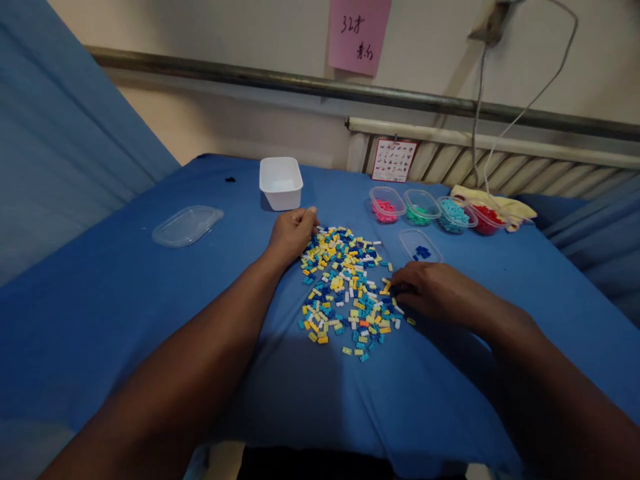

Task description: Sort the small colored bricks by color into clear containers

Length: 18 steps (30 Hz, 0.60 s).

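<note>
A loose pile of small toy building bricks (340, 283) in yellow, white, teal and dark blue is spread over the blue cloth. At its upper left edge, my left hand (291, 235) is closed with the fingers curled; whatever it may hold is hidden. My right hand (423, 287) reaches in at the right edge, its fingers bent and drawn together among the bricks, and I cannot make out what is between them. Just beyond that hand, a clear shallow tray or lid (407, 241) carries a few dark blue bricks (423, 253).
Clear tubs hold pink bricks (384, 211), green bricks (416, 215), light blue bricks (454, 216) and red bricks (487, 219). A white tub (283, 198) stands behind my left hand, a clear lid (187, 226) lies left. Behind the tubs is a yellow cloth (500, 203).
</note>
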Motion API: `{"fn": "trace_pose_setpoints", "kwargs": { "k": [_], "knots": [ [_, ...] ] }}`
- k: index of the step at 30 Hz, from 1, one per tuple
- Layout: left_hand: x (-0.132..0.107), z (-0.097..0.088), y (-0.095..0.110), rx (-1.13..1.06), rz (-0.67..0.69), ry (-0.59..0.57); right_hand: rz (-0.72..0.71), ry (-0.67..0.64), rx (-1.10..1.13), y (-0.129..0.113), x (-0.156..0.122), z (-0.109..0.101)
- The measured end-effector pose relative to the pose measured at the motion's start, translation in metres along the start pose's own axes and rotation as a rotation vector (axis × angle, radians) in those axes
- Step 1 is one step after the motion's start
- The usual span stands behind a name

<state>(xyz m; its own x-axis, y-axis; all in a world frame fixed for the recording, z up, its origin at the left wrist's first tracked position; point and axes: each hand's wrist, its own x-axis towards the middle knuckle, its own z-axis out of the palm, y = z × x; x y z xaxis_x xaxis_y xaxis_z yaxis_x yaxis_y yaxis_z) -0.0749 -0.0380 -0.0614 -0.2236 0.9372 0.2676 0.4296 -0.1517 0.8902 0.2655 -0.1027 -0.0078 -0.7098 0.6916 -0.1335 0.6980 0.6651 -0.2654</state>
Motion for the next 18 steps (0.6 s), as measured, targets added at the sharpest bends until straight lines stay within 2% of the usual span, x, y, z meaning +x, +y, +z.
{"fn": "trace_pose_setpoints", "kwargs": {
  "k": [10,14,18],
  "knots": [
    [0.0,0.0,-0.001,-0.008,0.006,-0.01,-0.084,-0.033,-0.023,-0.012,-0.001,-0.001],
    [0.001,0.0,-0.002,-0.009,0.0,-0.005,-0.076,-0.054,-0.026,-0.018,0.001,0.0],
    [0.0,0.0,-0.001,0.001,0.007,-0.002,-0.027,0.033,0.022,-0.005,-0.003,-0.007]
  ]
}}
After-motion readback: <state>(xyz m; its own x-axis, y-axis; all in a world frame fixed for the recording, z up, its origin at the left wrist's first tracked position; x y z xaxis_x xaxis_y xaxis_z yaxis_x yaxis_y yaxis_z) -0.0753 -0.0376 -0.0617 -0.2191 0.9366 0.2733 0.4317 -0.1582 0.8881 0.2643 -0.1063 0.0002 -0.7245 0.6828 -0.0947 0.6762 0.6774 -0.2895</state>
